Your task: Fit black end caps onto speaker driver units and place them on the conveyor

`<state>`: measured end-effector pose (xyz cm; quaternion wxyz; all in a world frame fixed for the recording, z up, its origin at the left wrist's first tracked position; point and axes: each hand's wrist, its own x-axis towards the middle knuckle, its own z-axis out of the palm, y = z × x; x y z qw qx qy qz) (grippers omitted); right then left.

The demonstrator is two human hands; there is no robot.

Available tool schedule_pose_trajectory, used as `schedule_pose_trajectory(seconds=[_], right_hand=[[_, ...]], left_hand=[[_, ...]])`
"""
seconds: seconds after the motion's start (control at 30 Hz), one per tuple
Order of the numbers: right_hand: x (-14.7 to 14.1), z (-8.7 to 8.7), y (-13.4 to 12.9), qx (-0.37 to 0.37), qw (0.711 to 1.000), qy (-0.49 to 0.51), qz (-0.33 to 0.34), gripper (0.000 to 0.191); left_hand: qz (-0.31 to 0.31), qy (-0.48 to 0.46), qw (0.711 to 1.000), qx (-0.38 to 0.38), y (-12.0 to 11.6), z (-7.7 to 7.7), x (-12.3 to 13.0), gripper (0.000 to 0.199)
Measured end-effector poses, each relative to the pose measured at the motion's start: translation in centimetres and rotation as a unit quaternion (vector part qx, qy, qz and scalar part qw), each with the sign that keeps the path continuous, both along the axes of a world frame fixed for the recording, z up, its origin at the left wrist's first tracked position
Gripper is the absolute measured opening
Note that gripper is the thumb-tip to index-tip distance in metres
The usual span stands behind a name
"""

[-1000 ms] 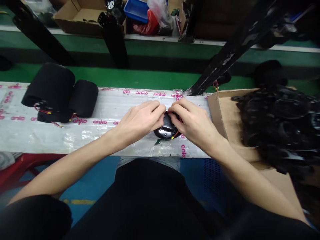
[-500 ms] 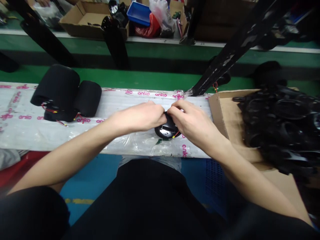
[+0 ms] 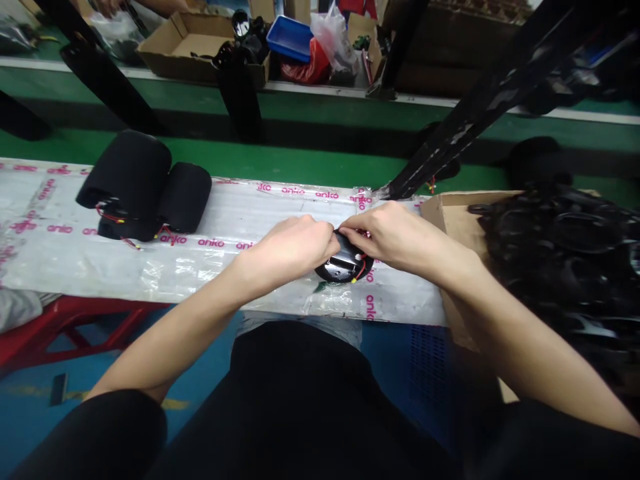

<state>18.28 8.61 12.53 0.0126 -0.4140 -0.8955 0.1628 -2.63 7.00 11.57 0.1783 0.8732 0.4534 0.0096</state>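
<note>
Black rounded housing (image 3: 345, 265), one piece, gripped from both sides: your left hand (image 3: 287, 253) closed on its left edge, your right hand (image 3: 395, 233) closed over its top, with red and yellow wires (image 3: 361, 261) showing beside your right fingers. Your hands hide much of its upper face, so you cannot tell how the wiring there is fitted.

Under the housing: plastic-wrapped bench (image 3: 150, 273), printed in pink lettering.

Left of the housing: black padded rolls (image 3: 130, 180), two pieces set down together, with red wire ends showing at their lower edge.

Right of the housing: cardboard carton (image 3: 435, 213), holding a heap of black parts (image 3: 555, 267), too many and too tangled to count.

Far beyond the housing: blue tray (image 3: 290, 39).

Tally: one piece in hand, two set aside at left, a full heap at right.
</note>
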Motion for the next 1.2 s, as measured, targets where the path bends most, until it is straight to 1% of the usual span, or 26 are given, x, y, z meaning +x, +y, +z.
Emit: schedule_pose_trajectory(seconds=[0.1,0.2,0.27,0.3,0.37,0.47,0.57,0.67,0.73,0.83,0.9,1.0,1.1,1.2], right_hand=[[-0.1,0.1,0.7,0.021,0.998,-0.037,0.038,0.03],[-0.4,0.3,0.9,0.033,0.996,-0.075,0.046,0.027],[-0.5,0.4,0.6,0.028,0.996,-0.078,0.033,0.028],[-0.4,0.4,0.3,0.023,0.997,-0.07,0.018,0.028],[-0.1,0.5,-0.7,0.011,0.998,-0.044,-0.034,0.028],[0.4,0.4,-2.3,-0.001,0.993,-0.028,-0.118,0.029],[0.5,0.2,-3.4,-0.032,0.987,-0.031,-0.155,0.039],[0.4,-0.3,-3.8,-0.078,0.979,0.002,-0.191,0.043],[0.5,-0.6,-3.8,-0.088,0.974,0.026,-0.205,0.043],[0.9,-0.8,-3.6,-0.096,0.976,0.049,-0.191,0.041],[1.1,-0.6,-3.5,-0.113,0.974,0.053,-0.188,0.04],[0.8,0.1,-3.2,-0.141,0.967,0.041,-0.208,0.041],[0.2,0.7,-2.8,-0.129,0.97,0.008,-0.204,0.038],[-0.1,1.0,-1.8,-0.114,0.977,-0.017,-0.178,0.036]], left_hand=[[0.013,-0.013,0.998,-0.056,0.9,1.0,-0.1,0.041],[-0.003,-0.027,0.998,-0.054,2.3,1.8,-0.1,0.038],[-0.034,-0.027,0.998,-0.046,3.3,2.2,0.0,0.032],[-0.05,-0.023,0.997,-0.051,3.8,2.4,0.2,0.03],[-0.069,-0.005,0.995,-0.072,4.7,2.8,0.8,0.027],[-0.061,0.036,0.993,-0.096,5.5,3.4,1.9,0.024],[-0.075,0.07,0.99,-0.1,6.0,4.2,2.6,0.023],[-0.126,0.062,0.985,-0.102,6.7,4.8,2.7,0.022],[-0.165,0.037,0.981,-0.099,7.2,4.8,2.6,0.027],[-0.207,0.009,0.973,-0.099,7.6,4.2,2.5,0.033],[-0.217,-0.005,0.971,-0.099,7.7,3.8,2.6,0.033],[-0.214,-0.017,0.973,-0.091,7.6,3.5,3.0,0.025],[-0.227,0.002,0.972,-0.059,7.5,3.7,3.3,0.018],[-0.257,0.027,0.964,-0.056,7.8,3.8,3.1,0.019]])
